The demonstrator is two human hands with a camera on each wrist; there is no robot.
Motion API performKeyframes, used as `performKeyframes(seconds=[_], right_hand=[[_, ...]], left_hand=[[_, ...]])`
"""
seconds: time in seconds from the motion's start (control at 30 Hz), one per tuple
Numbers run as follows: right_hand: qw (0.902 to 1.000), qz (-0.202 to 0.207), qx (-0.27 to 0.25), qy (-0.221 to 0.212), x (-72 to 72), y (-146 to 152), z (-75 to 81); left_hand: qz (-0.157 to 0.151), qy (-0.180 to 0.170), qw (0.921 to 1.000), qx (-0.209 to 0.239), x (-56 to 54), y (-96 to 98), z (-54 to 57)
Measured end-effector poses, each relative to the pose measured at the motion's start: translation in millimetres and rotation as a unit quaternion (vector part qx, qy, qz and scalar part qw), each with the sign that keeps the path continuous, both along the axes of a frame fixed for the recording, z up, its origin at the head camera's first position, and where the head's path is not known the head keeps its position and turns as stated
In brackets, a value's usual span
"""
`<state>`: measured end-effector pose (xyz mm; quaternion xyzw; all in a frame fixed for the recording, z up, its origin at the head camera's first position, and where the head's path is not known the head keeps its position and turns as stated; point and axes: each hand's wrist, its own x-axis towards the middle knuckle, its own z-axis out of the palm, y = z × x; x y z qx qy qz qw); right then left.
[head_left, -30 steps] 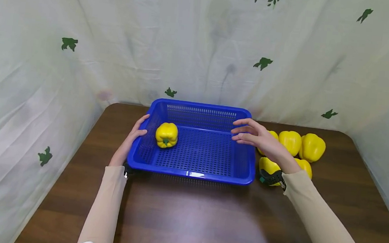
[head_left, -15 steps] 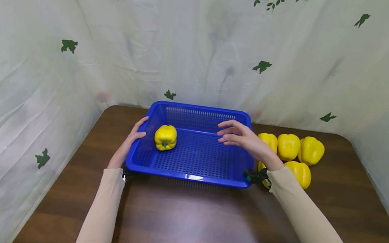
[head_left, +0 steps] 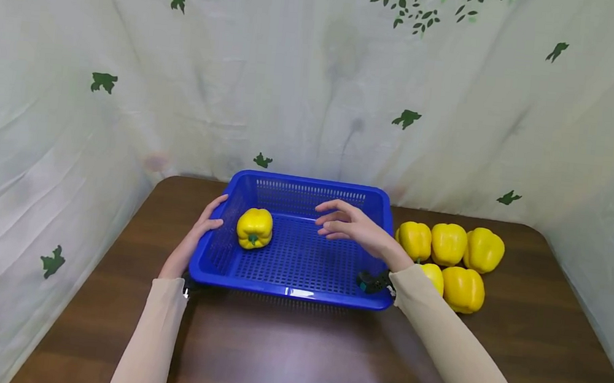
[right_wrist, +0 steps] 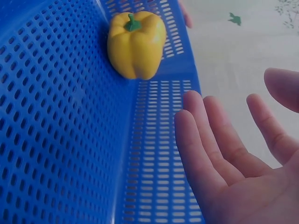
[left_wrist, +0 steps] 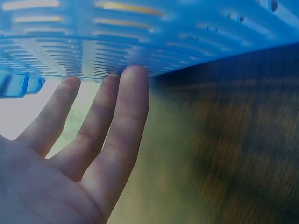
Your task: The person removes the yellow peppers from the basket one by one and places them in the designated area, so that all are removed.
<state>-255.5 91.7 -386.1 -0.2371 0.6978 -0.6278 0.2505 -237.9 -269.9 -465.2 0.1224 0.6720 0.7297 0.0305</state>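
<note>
In the head view, a blue plastic basket with slotted walls sits on the table, with one yellow bell pepper inside near its left wall. My left hand rests against the basket's left side. The left wrist view shows its fingers nearly straight, tips touching the slotted outer wall. Over the right half of the basket hovers my right hand, fingers loosely spread and nothing held. In the right wrist view the same pepper stands stem toward the camera, apart from the right fingers.
Several more yellow bell peppers lie grouped on the brown wooden table, right of the basket. The right forearm partly covers one. Behind the table hangs a pale curtain with green leaf and bird prints.
My right hand has moved left, from the basket's right rim to further over its inside. The left hand stays at the basket's side. The whole head view has shifted slightly downward.
</note>
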Motion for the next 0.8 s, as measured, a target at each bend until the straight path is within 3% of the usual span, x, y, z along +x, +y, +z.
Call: performKeyframes(seconds=[0.53,0.8], right_hand=[[0.9989,0.029,0.031,-0.02,-7.6,-37.4,-12.4],[0.998,0.039,0.044,-0.025,-10.5,-53.2,-15.5]], left_hand=[[-0.008,-0.009,0.9999,-0.002,2.7,0.7,1.6],[-0.012,-0.032,0.9994,-0.001,5.2,2.6,5.5]])
